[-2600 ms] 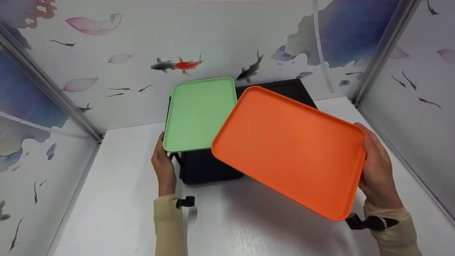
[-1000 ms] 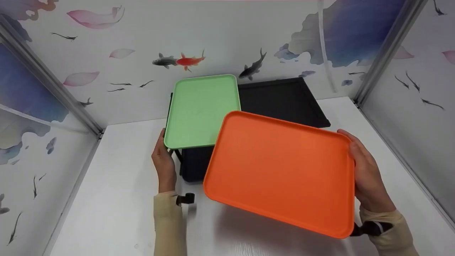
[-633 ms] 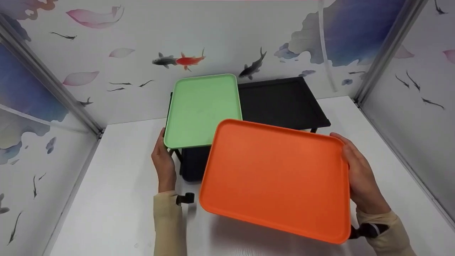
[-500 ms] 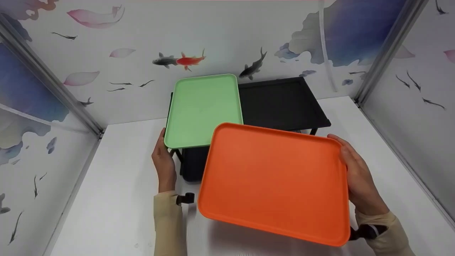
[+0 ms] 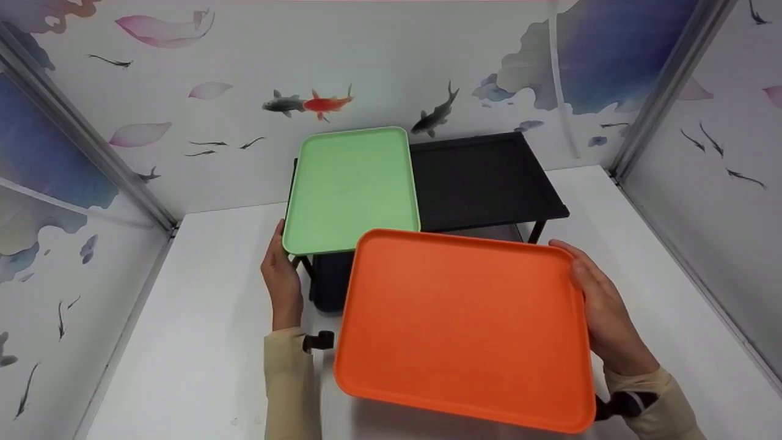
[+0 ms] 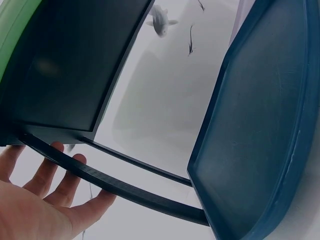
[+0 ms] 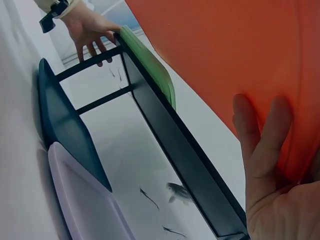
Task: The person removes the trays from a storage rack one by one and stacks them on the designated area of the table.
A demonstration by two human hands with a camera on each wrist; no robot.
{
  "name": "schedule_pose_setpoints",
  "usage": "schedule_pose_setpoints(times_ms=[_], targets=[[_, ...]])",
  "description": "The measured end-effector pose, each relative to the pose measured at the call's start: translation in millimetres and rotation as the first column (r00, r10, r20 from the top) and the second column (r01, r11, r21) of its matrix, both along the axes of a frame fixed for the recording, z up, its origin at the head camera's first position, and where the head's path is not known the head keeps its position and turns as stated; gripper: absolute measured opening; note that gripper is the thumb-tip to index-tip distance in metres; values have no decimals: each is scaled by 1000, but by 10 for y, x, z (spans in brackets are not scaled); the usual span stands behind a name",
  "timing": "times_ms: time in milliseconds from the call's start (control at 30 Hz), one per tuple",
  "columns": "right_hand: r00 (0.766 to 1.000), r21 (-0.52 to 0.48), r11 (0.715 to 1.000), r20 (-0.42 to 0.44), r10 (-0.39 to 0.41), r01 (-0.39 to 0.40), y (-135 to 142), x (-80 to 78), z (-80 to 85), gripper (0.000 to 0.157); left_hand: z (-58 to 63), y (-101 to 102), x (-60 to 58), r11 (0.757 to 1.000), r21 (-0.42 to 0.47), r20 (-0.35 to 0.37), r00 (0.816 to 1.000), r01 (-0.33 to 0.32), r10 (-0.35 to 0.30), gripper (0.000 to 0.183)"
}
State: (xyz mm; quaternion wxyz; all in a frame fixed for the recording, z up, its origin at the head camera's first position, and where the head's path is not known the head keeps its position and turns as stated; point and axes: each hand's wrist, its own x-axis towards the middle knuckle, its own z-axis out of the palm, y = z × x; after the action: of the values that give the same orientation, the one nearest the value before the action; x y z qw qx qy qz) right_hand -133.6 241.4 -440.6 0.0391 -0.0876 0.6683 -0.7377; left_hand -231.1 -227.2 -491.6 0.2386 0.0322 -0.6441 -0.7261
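An orange tray (image 5: 464,330) is held tilted in the front of the head view. My right hand (image 5: 611,311) grips its right edge, thumb at the rim and fingers (image 7: 272,135) against the underside. A light green tray (image 5: 351,189) lies on the left part of a black folding table (image 5: 482,177). My left hand (image 5: 284,284) is at that table's left corner; its spread, fairly straight fingers (image 6: 65,192) lie against the dark leg bar in the left wrist view. Beneath the table sits a dark blue tray (image 6: 250,120).
A lavender tray (image 7: 85,195) lies beside the dark blue one in the right wrist view. The black table stands on a white surface (image 5: 208,342), close to a white back wall (image 5: 391,55) printed with fish. Side walls (image 5: 702,134) enclose both sides.
The right hand has brought the orange tray toward me, down and left, and turned it more level. More of the black tabletop shows. The left hand and green tray have stayed put.
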Motion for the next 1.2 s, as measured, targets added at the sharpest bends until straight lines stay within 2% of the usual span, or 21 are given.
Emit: schedule_pose_setpoints(times_ms=[300, 567, 1200], targets=[[1000, -4, 1000, 0, 13, -13, -10, 17, -63, 55, -8, -8, -3, 1000, -7, 19, 1000, -11, 11, 49], [999, -10, 1000, -33, 14, -15, -35, 11, -91, 55, -6, -9, 0, 1000, -6, -4, 1000, -3, 3, 49], [999, -16, 999, -19, 50, -50, -68, -7, -215, 55, 4, 4, -9, 1000, 5, -3, 1000, -12, 12, 48]])
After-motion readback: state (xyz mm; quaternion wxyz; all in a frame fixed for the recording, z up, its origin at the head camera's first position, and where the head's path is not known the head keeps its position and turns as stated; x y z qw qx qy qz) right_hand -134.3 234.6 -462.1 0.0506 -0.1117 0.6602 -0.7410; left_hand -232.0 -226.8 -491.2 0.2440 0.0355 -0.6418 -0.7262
